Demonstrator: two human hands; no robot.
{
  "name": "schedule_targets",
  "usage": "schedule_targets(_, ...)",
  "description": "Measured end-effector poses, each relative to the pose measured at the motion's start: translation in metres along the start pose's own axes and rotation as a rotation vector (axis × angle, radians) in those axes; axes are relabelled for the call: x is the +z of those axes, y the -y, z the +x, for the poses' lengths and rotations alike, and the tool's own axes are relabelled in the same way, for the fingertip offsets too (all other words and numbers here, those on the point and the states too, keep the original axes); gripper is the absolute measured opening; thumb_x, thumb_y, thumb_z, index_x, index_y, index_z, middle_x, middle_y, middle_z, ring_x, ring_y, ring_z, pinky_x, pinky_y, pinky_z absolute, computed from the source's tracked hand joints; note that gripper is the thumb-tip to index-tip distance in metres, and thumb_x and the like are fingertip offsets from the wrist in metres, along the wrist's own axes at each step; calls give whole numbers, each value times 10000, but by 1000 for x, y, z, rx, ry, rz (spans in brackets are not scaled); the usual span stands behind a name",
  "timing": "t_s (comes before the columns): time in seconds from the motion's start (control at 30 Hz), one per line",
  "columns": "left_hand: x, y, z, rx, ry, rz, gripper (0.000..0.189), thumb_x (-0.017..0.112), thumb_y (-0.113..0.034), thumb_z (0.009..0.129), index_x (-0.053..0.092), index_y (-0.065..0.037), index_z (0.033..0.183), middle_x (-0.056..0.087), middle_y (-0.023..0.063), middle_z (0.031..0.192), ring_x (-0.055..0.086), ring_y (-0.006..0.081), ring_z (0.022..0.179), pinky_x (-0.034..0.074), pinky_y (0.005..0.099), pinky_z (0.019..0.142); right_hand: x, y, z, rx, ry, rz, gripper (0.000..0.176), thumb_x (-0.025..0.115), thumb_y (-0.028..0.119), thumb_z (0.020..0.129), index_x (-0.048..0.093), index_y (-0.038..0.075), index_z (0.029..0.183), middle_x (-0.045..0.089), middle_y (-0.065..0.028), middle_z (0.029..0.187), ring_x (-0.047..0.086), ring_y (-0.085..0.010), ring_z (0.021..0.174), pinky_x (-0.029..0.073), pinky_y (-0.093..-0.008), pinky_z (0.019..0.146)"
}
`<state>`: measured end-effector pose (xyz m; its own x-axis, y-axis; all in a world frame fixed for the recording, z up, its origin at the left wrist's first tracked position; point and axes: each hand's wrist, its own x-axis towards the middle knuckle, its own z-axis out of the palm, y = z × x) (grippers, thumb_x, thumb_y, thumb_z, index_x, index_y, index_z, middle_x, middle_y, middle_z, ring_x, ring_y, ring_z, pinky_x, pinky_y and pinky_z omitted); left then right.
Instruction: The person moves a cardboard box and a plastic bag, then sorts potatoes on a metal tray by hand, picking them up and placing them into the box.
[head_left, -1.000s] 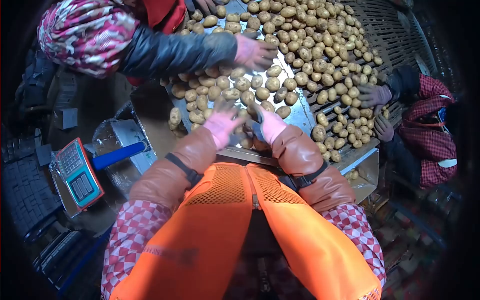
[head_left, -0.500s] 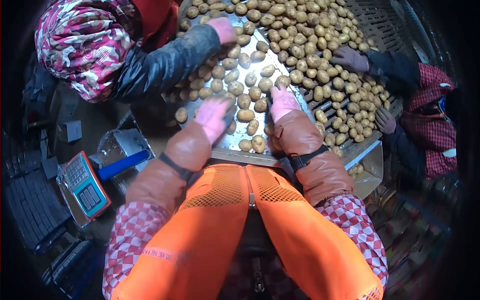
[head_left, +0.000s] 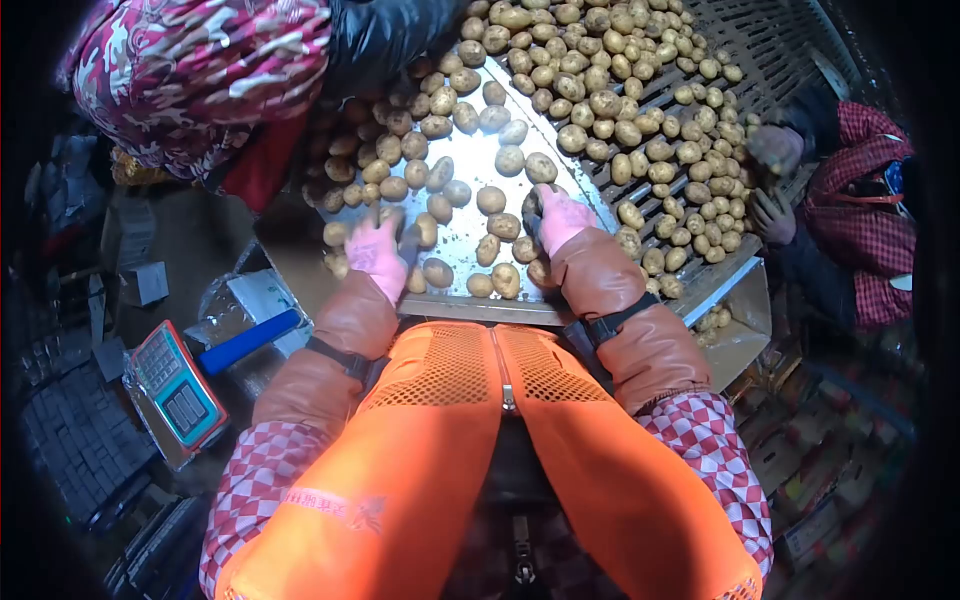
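Potatoes [head_left: 491, 200] lie scattered over a shiny metal tray [head_left: 470, 170] in front of me. My left hand [head_left: 378, 252], in a pink glove with dark fingers, is at the tray's left part among several potatoes; its fingers are spread and touch them. Near the tray's right edge is my right hand [head_left: 558, 218], gloved the same way. Its fingers bend down beside a potato [head_left: 541, 168], and whether they grip anything is hidden.
A slatted rack [head_left: 745, 45] heaped with potatoes stands at the right, with a co-worker [head_left: 860, 220] beside it. Another person in a patterned hood [head_left: 200, 80] leans in at upper left. A scale [head_left: 178, 385], a blue roll [head_left: 250, 340] and a carton [head_left: 740, 330] are lower down.
My left hand has moved left and slightly down across the tray. My right hand has shifted a little down. The upper-left person has leaned further in, and the right-hand co-worker's upper hand has drawn back.
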<state>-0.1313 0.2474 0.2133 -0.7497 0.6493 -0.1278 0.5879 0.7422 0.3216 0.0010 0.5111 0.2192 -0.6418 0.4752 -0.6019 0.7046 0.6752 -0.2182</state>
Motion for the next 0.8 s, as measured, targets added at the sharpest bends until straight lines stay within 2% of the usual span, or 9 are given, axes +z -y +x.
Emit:
schedule_targets(0.13, -15, -46, 15, 89, 50, -418, 378, 702, -243, 906, 655, -51, 1228, 650, 236, 1222, 615, 431, 1120, 485, 479, 982, -22, 14, -13, 13, 96, 618, 392, 672, 155, 925, 597, 133, 1309, 713, -159, 1108, 696, -273, 997, 551, -372, 869)
schedule_targets(0.23, -28, -89, 29, -176, 518, -1007, 600, 640, -279, 990, 422, -21, 1486, 616, 185, 1291, 613, 207, 1155, 515, 344, 961, -6, 2, -22, -287, 79, 922, 473, 735, 87, 880, 581, 72, 1327, 703, -121, 1098, 673, -208, 996, 553, -332, 838)
schedule_targets(0.37, -21, -105, 36, -293, 698, -1513, 454, 594, -311, 1024, 519, -69, 1400, 667, 66, 1091, 645, 126, 943, 539, 272, 766, 3, -4, -30, -476, 90, 1114, 491, 794, 138, 875, 596, -3, 1302, 658, -94, 1206, 618, -184, 1125, 496, -326, 979)
schedule_targets(0.4, -19, -107, 35, -328, 709, -1702, 445, 586, -344, 1030, 537, -73, 1379, 671, 44, 1060, 646, 108, 902, 535, 250, 739, 7, 1, -35, -445, -11, 1153, 352, 737, 33, 867, 655, -9, 1207, 671, -122, 1120, 649, -188, 1019, 538, -311, 871)
schedule_targets(0.43, -12, -104, 34, -323, 710, -1699, 445, 586, -344, 1030, 537, -73, 1379, 671, 44, 1060, 646, 108, 902, 535, 250, 739, 7, 3, -39, -447, -16, 1155, 352, 737, 33, 867, 655, -9, 1207, 671, -122, 1120, 649, -188, 1019, 538, -311, 871)
schedule_targets(0.53, 8, -90, 29, 295, 405, -1285, 486, 611, -342, 1020, 517, -72, 1413, 659, 51, 1153, 641, 109, 979, 538, 230, 775, -26, 16, -61, -376, -3, 1387, 289, 698, 2, 865, 667, -51, 1148, 684, -113, 1051, 662, -192, 969, 547, -311, 818)
schedule_targets(0.57, 2, -93, 28, 299, 410, -1283, 486, 611, -342, 1020, 517, -72, 1413, 659, 51, 1153, 641, 109, 979, 538, 230, 775, -35, 18, -65, -211, 153, 1517, 267, 671, 3, 875, 667, -57, 1135, 683, -103, 1000, 658, -181, 909, 541, -303, 775)
schedule_targets(0.63, -20, -104, 30, -336, 786, -1825, 513, 610, -332, 1020, 491, -80, 1450, 649, 70, 1208, 638, 134, 1025, 542, 251, 801, -33, 16, -65, -38, 307, 1635, 249, 643, 4, 885, 667, -64, 1123, 682, -93, 949, 653, -170, 849, 536, -296, 732)
schedule_targets(0.8, -50, -113, 36, -197, 709, -1548, 527, 599, -246, 1028, 447, -60, 1496, 638, 75, 1247, 637, 158, 1047, 543, 286, 833, -37, 20, -67, -59, 229, 1792, 284, 614, 49, 906, 651, -19, 1179, 658, -49, 890, 592, -129, 723, 471, -244, 630)
